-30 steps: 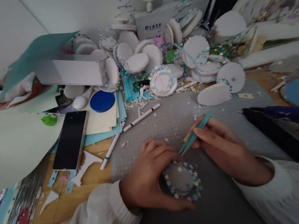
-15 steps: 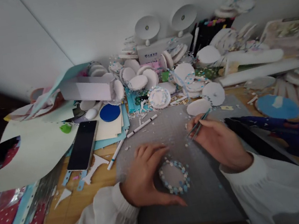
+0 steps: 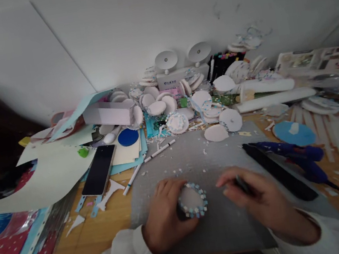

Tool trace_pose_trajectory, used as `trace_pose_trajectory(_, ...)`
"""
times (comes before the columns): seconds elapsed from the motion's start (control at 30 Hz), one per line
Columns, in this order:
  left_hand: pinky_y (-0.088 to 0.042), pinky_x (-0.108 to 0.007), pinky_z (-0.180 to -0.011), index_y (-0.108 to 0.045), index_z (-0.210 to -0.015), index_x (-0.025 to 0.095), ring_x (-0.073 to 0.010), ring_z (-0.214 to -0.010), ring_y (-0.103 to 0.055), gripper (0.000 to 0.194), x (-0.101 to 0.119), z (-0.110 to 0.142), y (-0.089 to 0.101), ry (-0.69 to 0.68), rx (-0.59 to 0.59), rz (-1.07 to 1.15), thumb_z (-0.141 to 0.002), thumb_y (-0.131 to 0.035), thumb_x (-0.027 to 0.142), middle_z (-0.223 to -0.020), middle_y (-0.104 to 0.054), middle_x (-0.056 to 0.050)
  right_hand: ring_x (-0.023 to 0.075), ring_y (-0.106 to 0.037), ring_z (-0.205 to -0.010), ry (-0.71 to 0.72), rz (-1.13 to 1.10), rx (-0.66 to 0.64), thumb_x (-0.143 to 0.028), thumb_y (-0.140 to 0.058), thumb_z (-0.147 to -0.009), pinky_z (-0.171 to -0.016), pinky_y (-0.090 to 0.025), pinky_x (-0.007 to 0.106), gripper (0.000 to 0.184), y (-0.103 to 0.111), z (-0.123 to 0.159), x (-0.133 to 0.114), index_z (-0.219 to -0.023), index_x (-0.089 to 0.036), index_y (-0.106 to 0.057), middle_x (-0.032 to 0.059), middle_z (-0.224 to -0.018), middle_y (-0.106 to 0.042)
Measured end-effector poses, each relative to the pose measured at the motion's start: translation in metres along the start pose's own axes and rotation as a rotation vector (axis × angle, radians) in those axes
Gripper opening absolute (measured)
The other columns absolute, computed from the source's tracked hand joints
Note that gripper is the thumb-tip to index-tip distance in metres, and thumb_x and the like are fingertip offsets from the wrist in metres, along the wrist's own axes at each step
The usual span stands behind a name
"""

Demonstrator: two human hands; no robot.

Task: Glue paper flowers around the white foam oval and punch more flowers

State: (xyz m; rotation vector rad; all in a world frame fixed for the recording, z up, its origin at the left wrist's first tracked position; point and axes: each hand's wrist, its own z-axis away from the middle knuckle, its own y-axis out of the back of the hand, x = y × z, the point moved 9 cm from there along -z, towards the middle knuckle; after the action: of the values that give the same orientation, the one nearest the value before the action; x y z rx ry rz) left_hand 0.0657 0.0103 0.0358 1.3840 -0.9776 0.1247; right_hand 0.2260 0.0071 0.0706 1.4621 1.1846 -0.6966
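My left hand point(image 3: 166, 214) is closed around a white disc point(image 3: 191, 200) edged with small blue and white paper flowers, and holds it tilted up off the grey cutting mat point(image 3: 200, 156). My right hand point(image 3: 252, 195) lies just right of the disc, blurred by motion, its fingers closed on teal tweezers point(image 3: 241, 184) of which only a dark sliver shows. Both arms wear white sleeves.
A blue glue gun point(image 3: 291, 154) and a black strip point(image 3: 277, 171) lie right of the mat. A phone point(image 3: 99, 170), two pens point(image 3: 159, 150) and paper sheets lie to the left. Many white discs point(image 3: 216, 133) are piled at the back by the wall.
The camera has tipped upward and pulled back. My left hand has lifted the flower-edged disc off the mat. My right hand has dropped down and toward me with the tweezers.
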Motion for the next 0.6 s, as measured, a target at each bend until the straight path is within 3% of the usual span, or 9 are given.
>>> trace_pose_trajectory(0.13, -0.046, -0.045, -0.088, -0.049, -0.118, 0.018, -0.0288, -0.102, -0.057, 0.061, 0.009, -0.003, 0.015, -0.016, -0.017, 0.034, -0.062, -0.073, 0.024, -0.111, -0.062, -0.010, 0.0146, -0.064, -0.072, 0.283, 0.230, -0.149, -0.027, -0.066, -0.081, -0.058, -0.048, 0.022, 0.022, -0.027, 0.011, -0.030, -0.102, -0.025, -0.063, 0.0011, -0.084, -0.069)
trace_pose_trajectory(0.23, -0.045, -0.044, -0.089, -0.048, -0.120, 0.019, -0.0292, -0.103, -0.057, 0.067, 0.021, -0.002, 0.029, -0.054, -0.005, 0.041, -0.062, -0.078, 0.033, -0.112, -0.062, -0.011, 0.0135, -0.063, -0.068, 0.372, 0.265, -0.167, -0.023, -0.062, -0.084, -0.059, -0.047, 0.023, 0.014, -0.037, 0.013, -0.038, -0.098, -0.024, -0.064, 0.0002, -0.077, -0.067)
trace_pose_trajectory(0.4, -0.046, -0.038, -0.090, -0.045, -0.126, 0.023, -0.0266, -0.106, -0.056, 0.081, 0.022, 0.010, 0.045, -0.033, 0.109, 0.304, -0.059, -0.081, 0.050, -0.118, -0.058, -0.010, 0.0101, -0.056, -0.051, 0.299, 0.102, 0.036, -0.019, -0.060, -0.085, -0.047, -0.043, 0.020, 0.007, -0.022, 0.011, -0.047, -0.088, -0.024, -0.064, -0.0026, -0.063, -0.063)
trace_pose_trajectory(0.6, -0.042, -0.035, -0.097, -0.050, -0.125, 0.022, -0.0248, -0.112, -0.052, 0.067, 0.007, 0.022, 0.030, 0.047, 0.132, 0.736, -0.068, -0.078, 0.043, -0.122, -0.055, -0.009, 0.0116, -0.054, -0.047, 0.194, 0.033, 0.148, -0.019, -0.061, -0.084, -0.038, -0.040, 0.021, 0.012, -0.023, 0.018, -0.046, -0.086, -0.030, -0.064, -0.0035, -0.060, -0.061)
